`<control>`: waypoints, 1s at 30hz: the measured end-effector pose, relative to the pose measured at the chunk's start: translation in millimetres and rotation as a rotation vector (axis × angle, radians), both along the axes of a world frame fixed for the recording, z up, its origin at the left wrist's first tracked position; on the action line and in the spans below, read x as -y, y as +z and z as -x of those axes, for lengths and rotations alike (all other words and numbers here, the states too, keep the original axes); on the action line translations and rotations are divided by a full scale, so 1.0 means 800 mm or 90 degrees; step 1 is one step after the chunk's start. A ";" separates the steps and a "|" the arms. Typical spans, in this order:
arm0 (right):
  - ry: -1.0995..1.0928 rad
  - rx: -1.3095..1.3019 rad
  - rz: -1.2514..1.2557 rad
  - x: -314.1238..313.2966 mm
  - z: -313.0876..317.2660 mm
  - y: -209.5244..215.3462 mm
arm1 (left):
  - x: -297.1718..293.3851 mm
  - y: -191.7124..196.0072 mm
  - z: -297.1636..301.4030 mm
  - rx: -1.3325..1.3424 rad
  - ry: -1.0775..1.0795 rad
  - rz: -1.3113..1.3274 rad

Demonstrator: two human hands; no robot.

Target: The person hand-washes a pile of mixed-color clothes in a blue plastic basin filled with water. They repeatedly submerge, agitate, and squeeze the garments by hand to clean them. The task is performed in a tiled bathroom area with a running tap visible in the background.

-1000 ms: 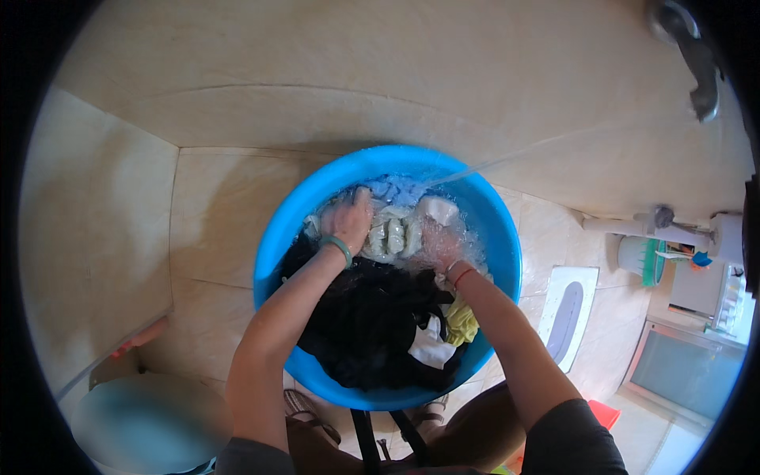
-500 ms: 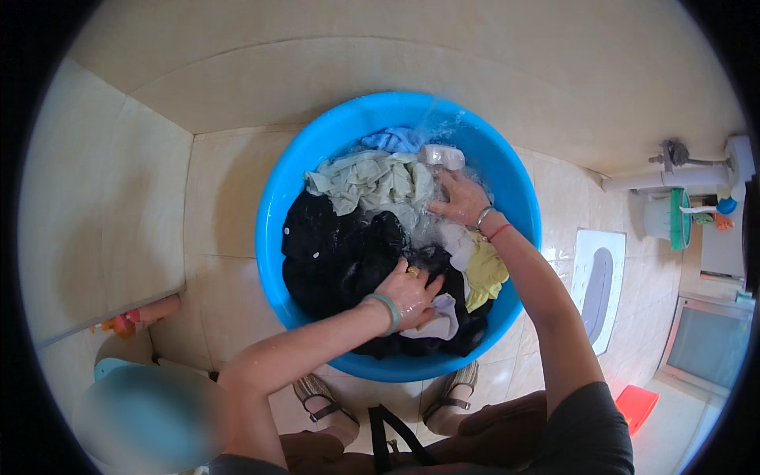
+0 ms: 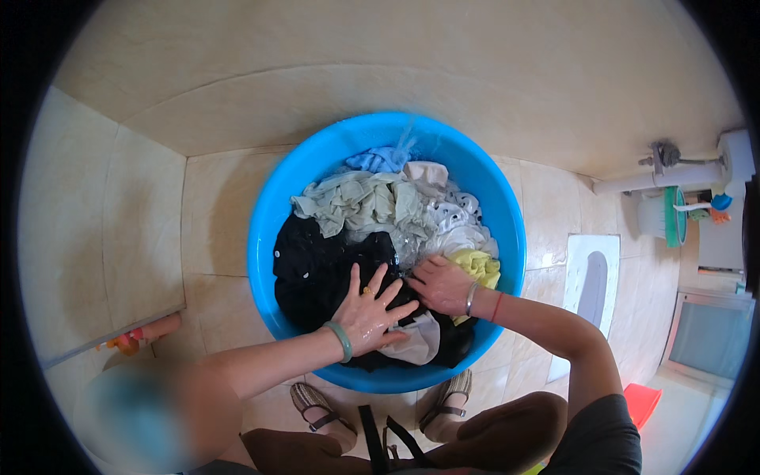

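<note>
A blue basin (image 3: 261,261) holds wet clothes. My left hand (image 3: 370,318) is open, fingers spread, on a black garment (image 3: 313,285), with a white cloth (image 3: 418,339) beside its thumb. To its right, my right hand (image 3: 443,286) rests open, palm down, its fingertips on dark fabric and its wrist by a yellow cloth (image 3: 478,267). Farther back in the basin lie a pale grey-green garment (image 3: 360,198), a blue cloth (image 3: 381,160), a plain pale cloth (image 3: 427,176) and a white cloth with dark spots (image 3: 455,215). Water (image 3: 407,141) streams in at the far rim.
Tiled walls (image 3: 356,55) stand behind and at the left. A squat toilet (image 3: 594,277) is set in the floor at the right, below a pipe (image 3: 657,180) and a green-rimmed bucket (image 3: 673,216). A red plastic object (image 3: 641,404) sits at the lower right.
My right hand has come from the back right of the basin to its near middle. My left hand has shifted slightly left and spread its fingers. The spotted white cloth now shows.
</note>
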State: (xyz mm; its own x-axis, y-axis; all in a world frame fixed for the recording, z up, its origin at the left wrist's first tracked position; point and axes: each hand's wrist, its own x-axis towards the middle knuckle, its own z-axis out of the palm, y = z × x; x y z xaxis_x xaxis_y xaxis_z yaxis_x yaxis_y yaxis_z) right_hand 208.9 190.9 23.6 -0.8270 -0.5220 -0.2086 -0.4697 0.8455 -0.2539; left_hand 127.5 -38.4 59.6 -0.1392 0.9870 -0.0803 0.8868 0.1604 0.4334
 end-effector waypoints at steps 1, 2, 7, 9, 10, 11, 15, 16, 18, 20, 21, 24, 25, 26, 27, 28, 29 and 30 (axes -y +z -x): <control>0.033 0.051 -0.022 0.002 0.008 -0.003 | 0.002 -0.006 -0.002 -0.010 0.003 0.007; 0.060 0.018 -0.042 0.005 0.012 -0.016 | -0.003 -0.015 -0.006 -0.040 -0.002 0.002; -0.043 0.142 -0.084 0.026 0.023 -0.077 | -0.035 -0.053 0.008 0.000 0.006 0.059; -0.126 0.099 -0.071 0.033 0.023 -0.109 | -0.043 -0.079 0.017 0.078 0.043 0.102; -0.173 0.049 0.049 0.035 0.028 -0.126 | -0.046 -0.091 0.024 0.074 0.081 0.040; -0.185 0.187 0.027 0.027 0.028 -0.140 | -0.050 -0.103 0.027 0.111 0.089 0.062; -0.202 0.365 0.064 -0.003 0.037 -0.196 | -0.066 -0.134 0.055 0.130 0.081 -0.021; -0.175 0.266 0.090 -0.022 0.020 -0.234 | -0.080 -0.143 0.063 0.149 0.068 -0.032; -0.117 0.263 0.085 -0.018 0.025 -0.227 | -0.067 -0.161 0.059 0.180 0.133 -0.101; -0.175 0.288 0.092 -0.023 0.031 -0.216 | -0.070 -0.171 0.058 0.193 0.134 -0.131; -0.242 0.338 0.070 -0.008 0.047 -0.198 | -0.066 -0.174 0.058 0.197 0.141 -0.142; -0.181 0.341 -0.065 -0.002 0.074 -0.157 | -0.059 -0.131 0.049 0.059 0.173 -0.061; -0.120 0.260 -0.033 -0.003 0.075 -0.151 | -0.056 -0.111 0.045 0.033 0.189 -0.042; -0.060 0.172 -0.008 -0.003 0.076 -0.145 | -0.053 -0.090 0.041 0.091 0.163 0.096; -0.097 0.184 0.034 -0.005 0.079 -0.141 | -0.048 -0.081 0.032 0.029 0.175 0.050; -0.136 0.201 0.077 -0.006 0.078 -0.141 | -0.042 -0.076 0.017 -0.028 0.185 0.005; -0.175 0.217 0.120 -0.009 0.077 -0.140 | -0.038 -0.071 0.005 -0.085 0.194 -0.041; -0.205 0.221 0.078 -0.009 0.075 -0.137 | -0.037 -0.053 -0.006 -0.030 0.174 0.079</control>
State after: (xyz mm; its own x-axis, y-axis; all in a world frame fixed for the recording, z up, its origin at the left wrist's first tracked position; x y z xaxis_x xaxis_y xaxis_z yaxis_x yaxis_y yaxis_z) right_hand 149.2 198.4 -85.7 -0.8427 -0.2889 -0.4542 -0.0591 0.8883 -0.4554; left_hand 132.0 -8.6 17.1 -0.4042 0.8956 -0.1859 0.8222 0.4448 0.3552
